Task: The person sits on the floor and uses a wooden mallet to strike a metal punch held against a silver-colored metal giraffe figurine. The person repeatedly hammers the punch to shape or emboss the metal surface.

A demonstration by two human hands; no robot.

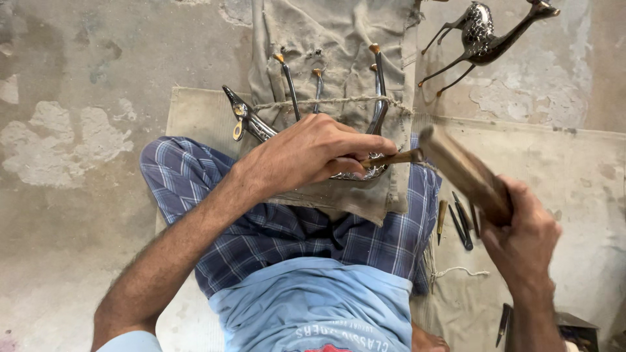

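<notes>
Chisel (391,158) in left hand (306,153), mallet (464,173) right (521,241)

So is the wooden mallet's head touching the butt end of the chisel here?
Touching: in the head view the wooden mallet, gripped by the right hand, meets the end of the chisel held by the left hand.

concrete floor (78,195) | cloth mat (574,169) | metal deer figure (482,39) | chisels (460,225)
</notes>
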